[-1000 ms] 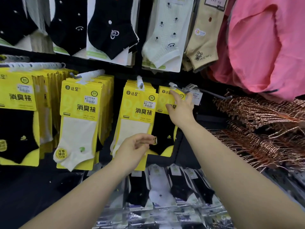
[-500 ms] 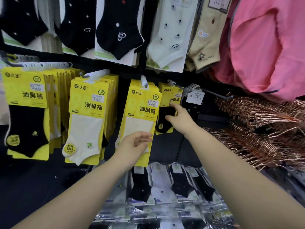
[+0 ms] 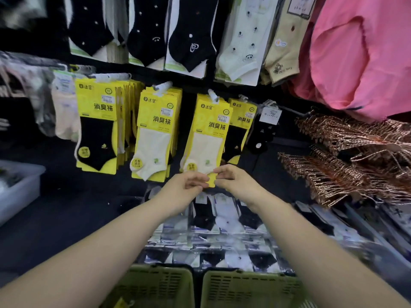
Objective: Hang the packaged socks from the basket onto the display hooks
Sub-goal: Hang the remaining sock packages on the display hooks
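Two green slotted plastic baskets (image 3: 244, 285) sit below; the left hand (image 3: 182, 187) and right hand (image 3: 235, 181) both pinch the bottom of the hanging yellow card sock pack (image 3: 211, 121), printed 消臭袜, near copper wire hangers (image 3: 344, 152).

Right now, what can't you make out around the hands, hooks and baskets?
Head view only.
- Green baskets: contents cut off by bottom edge, forearms.
- Hook of the front yellow pack: mostly hidden by its stack.
- Far-left socks: motion blur.
- Price sticker: print too small.

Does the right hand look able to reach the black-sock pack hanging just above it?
Probably yes: the black-sock pack hangs just above the right hand with nothing between, though that hand pinches the white-sock pack.
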A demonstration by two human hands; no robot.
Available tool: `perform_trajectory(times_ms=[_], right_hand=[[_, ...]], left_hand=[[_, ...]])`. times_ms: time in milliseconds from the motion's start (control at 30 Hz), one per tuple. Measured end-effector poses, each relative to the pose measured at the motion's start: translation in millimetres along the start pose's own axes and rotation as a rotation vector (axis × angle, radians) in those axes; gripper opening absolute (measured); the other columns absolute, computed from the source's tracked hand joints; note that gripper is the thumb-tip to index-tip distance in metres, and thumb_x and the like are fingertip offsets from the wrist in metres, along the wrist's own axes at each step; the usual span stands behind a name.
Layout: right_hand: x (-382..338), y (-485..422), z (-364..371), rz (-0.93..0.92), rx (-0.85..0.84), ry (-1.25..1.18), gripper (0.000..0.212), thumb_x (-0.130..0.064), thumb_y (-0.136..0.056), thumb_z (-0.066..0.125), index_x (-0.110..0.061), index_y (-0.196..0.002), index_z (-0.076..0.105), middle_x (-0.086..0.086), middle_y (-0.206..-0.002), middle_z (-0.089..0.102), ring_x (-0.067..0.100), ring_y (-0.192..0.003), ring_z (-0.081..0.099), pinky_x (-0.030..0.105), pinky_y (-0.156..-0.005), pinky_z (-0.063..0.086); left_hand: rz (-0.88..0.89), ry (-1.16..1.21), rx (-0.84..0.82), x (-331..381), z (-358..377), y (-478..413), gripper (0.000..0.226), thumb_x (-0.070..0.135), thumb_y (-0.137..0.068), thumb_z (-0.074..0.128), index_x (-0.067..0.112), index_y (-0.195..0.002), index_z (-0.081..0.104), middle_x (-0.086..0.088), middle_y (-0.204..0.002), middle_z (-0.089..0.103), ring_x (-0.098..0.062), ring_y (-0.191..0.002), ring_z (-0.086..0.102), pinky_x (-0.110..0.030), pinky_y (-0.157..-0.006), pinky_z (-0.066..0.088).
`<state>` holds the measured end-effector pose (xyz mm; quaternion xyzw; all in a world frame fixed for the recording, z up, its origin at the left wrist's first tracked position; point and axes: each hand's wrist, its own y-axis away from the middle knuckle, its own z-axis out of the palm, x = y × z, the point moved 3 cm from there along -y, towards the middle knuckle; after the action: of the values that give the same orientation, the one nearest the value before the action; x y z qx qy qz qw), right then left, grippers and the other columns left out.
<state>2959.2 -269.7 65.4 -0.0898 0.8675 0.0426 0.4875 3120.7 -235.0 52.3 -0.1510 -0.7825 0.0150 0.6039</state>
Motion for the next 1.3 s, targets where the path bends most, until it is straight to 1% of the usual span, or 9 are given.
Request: perform_trajectory(times_ms=[133, 367, 500, 600, 767, 900, 1033, 1133, 1300], right_hand=[[19, 27, 49, 0.048, -0.092, -0.019, 0.018, -0.012, -0.090, 0.062, -0.024, -0.102, 0.057, -0.004, -0.096, 0.059, 0.004, -0.081, 0.055, 0.011, -0.063, 0.042], [66, 55, 142, 0.173, -0.298, -0.087, 0.018, -0.008, -0.090, 0.061, -0.025, -0.096, 0.059, -0.001, -0.094, 0.062, 0.012, -0.090, 0.059, 0.020, -0.080, 0.045], [90, 57, 190, 0.242, -0.357, -0.101, 0.013, -0.007, -0.090, 0.061, -0.017, -0.099, 0.061, -0.001, -0.089, 0.062, 0.006, -0.079, 0.059, 0.008, -0.068, 0.046], [110, 54, 230, 0.288, -0.406, -0.067, 0.012, -0.009, -0.090, 0.061, -0.014, -0.101, 0.062, 0.006, -0.092, 0.062, 0.015, -0.084, 0.057, 0.019, -0.079, 0.046], [153, 51, 308, 0.359, -0.534, 0.061, 0.024, -0.007, -0.092, 0.058, -0.003, -0.115, 0.062, 0.014, -0.103, 0.065, 0.013, -0.087, 0.054, 0.013, -0.068, 0.040], [196, 49, 384, 0.486, -0.621, 0.100, 0.027, -0.005, -0.093, 0.054, 0.010, -0.115, 0.058, 0.012, -0.091, 0.056, 0.006, -0.069, 0.048, 0.009, -0.057, 0.035], [231, 64, 460, 0.808, -0.585, -0.050, 0.041, -0.032, -0.097, 0.050, -0.007, -0.128, 0.045, 0.006, -0.120, 0.049, 0.023, -0.115, 0.050, 0.029, -0.083, 0.041], [251, 71, 502, 0.874, -0.448, -0.158, 0.016, -0.026, -0.099, 0.046, -0.012, -0.104, 0.053, 0.009, -0.100, 0.052, 0.023, -0.087, 0.055, 0.022, -0.070, 0.044], [270, 75, 517, 0.887, -0.371, -0.114, 0.029, -0.021, -0.095, 0.047, -0.010, -0.122, 0.050, 0.019, -0.109, 0.056, 0.029, -0.090, 0.059, 0.040, -0.083, 0.051]], left_hand=[[-0.089, -0.109, -0.040, -31, -20, 45, 0.024, -0.002, -0.093, 0.051, 0.010, -0.111, 0.063, -0.002, -0.106, 0.067, -0.006, -0.097, 0.062, -0.005, -0.077, 0.046], [-0.320, -0.217, -0.096, -110, -63, 127, 0.018, 0.005, -0.093, 0.056, 0.007, -0.109, 0.064, -0.011, -0.109, 0.068, -0.017, -0.102, 0.063, -0.009, -0.075, 0.046], [-0.401, -0.238, -0.126, -150, -86, 159, 0.018, 0.005, -0.094, 0.055, 0.017, -0.103, 0.064, 0.000, -0.104, 0.069, -0.003, -0.097, 0.062, -0.008, -0.081, 0.045], [-0.450, -0.232, -0.114, -177, -103, 172, 0.018, 0.005, -0.094, 0.054, 0.015, -0.105, 0.064, 0.004, -0.101, 0.068, 0.007, -0.091, 0.061, -0.004, -0.078, 0.043], [-0.565, -0.230, -0.075, -223, -130, 195, 0.015, 0.009, -0.093, 0.057, 0.022, -0.098, 0.063, -0.002, -0.105, 0.069, -0.009, -0.102, 0.062, -0.021, -0.089, 0.045], [-0.649, -0.327, -0.085, -253, -151, 204, 0.012, 0.018, -0.092, 0.060, 0.023, -0.102, 0.065, 0.004, -0.104, 0.068, -0.005, -0.098, 0.061, -0.008, -0.077, 0.042], [-0.701, -0.346, -0.087, -273, -154, 206, 0.014, 0.022, -0.093, 0.058, 0.023, -0.105, 0.065, 0.008, -0.102, 0.067, -0.006, -0.098, 0.061, -0.017, -0.082, 0.045], [-0.726, -0.393, -0.204, -282, -148, 214, 0.018, 0.024, -0.094, 0.055, 0.028, -0.110, 0.061, 0.017, -0.101, 0.062, -0.004, -0.094, 0.060, -0.025, -0.086, 0.048], [-0.732, -0.454, -0.234, -287, -153, 223, 0.018, 0.025, -0.094, 0.054, 0.030, -0.111, 0.059, 0.022, -0.098, 0.059, 0.000, -0.091, 0.059, -0.023, -0.081, 0.050]])
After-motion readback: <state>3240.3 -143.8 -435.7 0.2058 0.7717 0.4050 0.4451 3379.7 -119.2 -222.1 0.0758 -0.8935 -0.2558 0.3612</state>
